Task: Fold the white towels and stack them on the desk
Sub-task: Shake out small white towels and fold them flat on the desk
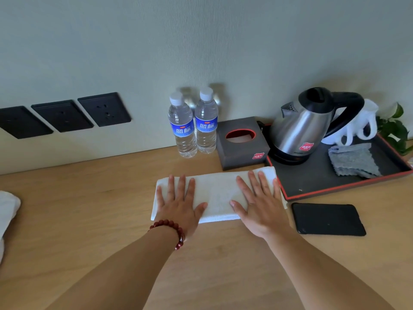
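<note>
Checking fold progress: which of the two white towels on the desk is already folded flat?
The towel under both hands, before the tissue box. The other towel lies crumpled at the desk's left edge, untouched.

White folded towel [218,193], tan wood-grain desk [89,220], black phone [327,219], red-rimmed black tray [348,185], blue-labelled bottles [194,126], dark red bead bracelet [172,230].

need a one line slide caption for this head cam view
Both hands, left hand and right hand, press flat on a folded white towel on the wooden desk beside a kettle tray.
</note>
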`<state>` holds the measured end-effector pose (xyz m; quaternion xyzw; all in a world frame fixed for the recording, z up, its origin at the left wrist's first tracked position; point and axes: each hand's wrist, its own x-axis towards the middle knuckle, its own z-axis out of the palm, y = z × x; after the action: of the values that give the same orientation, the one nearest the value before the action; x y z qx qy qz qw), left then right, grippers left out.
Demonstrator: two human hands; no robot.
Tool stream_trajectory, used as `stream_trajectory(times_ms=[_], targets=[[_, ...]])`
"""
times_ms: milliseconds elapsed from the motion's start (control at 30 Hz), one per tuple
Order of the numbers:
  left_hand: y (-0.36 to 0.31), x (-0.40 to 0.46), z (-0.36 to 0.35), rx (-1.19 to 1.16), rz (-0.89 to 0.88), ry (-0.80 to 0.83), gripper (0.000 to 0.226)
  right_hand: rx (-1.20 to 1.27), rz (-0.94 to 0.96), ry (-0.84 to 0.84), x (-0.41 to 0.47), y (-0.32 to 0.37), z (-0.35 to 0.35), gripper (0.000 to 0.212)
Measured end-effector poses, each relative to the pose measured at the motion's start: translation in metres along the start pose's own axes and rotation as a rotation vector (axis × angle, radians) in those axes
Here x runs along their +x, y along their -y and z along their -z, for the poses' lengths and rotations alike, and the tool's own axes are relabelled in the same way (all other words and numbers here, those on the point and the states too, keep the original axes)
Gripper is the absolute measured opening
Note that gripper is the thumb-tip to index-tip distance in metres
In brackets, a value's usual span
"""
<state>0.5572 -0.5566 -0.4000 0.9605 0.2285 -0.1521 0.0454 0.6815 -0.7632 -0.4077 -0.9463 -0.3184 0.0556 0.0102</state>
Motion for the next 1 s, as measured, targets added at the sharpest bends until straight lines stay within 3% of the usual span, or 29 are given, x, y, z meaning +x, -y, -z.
stream_trajectory(times_ms=[333, 467, 567, 767, 900, 1000], targets=[[-0.001, -0.009, 0.000, -0.020, 0.123, 0.027, 0.088, 0.004, 0.029, 0.098, 0.012, -0.002, 0.007, 0.078], [0.006, -0.018, 0.007, 0.000, 0.106, 0.054, 0.079, -0.007, -0.003, 0.179, 0.013, -0.001, 0.014, 0.077], [0.016, -0.024, 0.019, 0.031, 0.103, -0.011, 0.075, -0.029, -0.043, 0.126, 0.011, 0.009, 0.015, 0.083], [0.112, -0.046, 0.047, -0.044, 0.383, -0.234, 0.072, 0.051, 0.202, -0.035, 0.007, 0.100, 0.015, 0.080], [0.210, -0.077, 0.054, -0.036, 0.625, -0.239, 0.075, 0.124, 0.390, -0.093, -0.006, 0.191, 0.007, 0.061], [0.276, -0.111, 0.051, 0.034, 0.777, -0.154, 0.069, 0.171, 0.529, -0.099, -0.029, 0.256, -0.007, 0.053]])
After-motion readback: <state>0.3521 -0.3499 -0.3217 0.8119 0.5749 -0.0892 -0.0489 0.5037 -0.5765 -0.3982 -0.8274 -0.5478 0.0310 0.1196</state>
